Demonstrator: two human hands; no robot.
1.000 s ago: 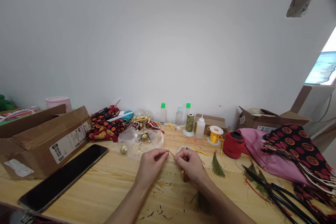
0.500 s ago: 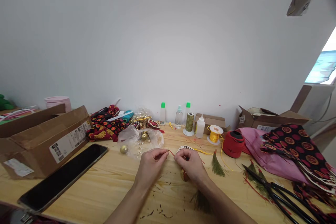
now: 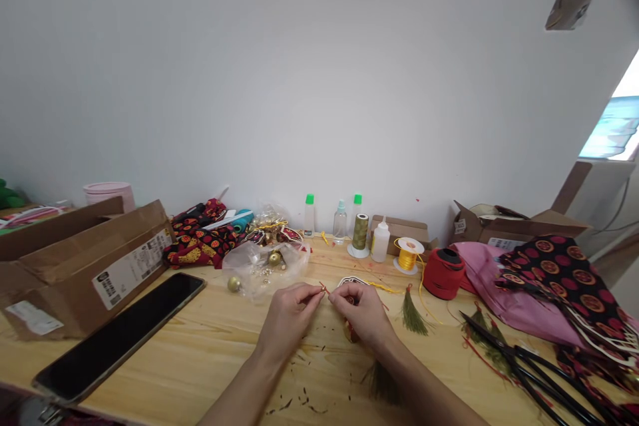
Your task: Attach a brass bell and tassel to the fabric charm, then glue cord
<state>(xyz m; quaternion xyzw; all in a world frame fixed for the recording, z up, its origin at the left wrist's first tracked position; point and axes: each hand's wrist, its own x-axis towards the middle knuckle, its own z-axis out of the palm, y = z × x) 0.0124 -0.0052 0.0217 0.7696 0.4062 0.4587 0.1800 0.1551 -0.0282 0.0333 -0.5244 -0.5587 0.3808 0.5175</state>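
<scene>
At twelve o'clock, the left hand [image 3: 289, 313] and right hand [image 3: 362, 311] pinch a thin red cord [image 3: 324, 287], which could slip away if either pinch gets loose, with bare table [image 3: 210, 349] to move over at ten o'clock, up to the phone's [image 3: 124, 336] edge, and a plastic bag [image 3: 259, 286] farther off at eleven.

Between the left hand's grip [image 3: 289, 314] and the right hand's grip [image 3: 363, 315], the red cord [image 3: 323, 286] is too fine to tell how it is looped, and the right hand hides much of the ornament [image 3: 352, 279] beneath it. The right forearm [image 3: 419, 369] covers part of a dark green tassel [image 3: 380, 385], while the near edge cuts off both forearms and the black scissors [image 3: 508, 351]. The left edge crops the cardboard box [image 3: 74, 286], its label [image 3: 132, 269] too small to read
</scene>
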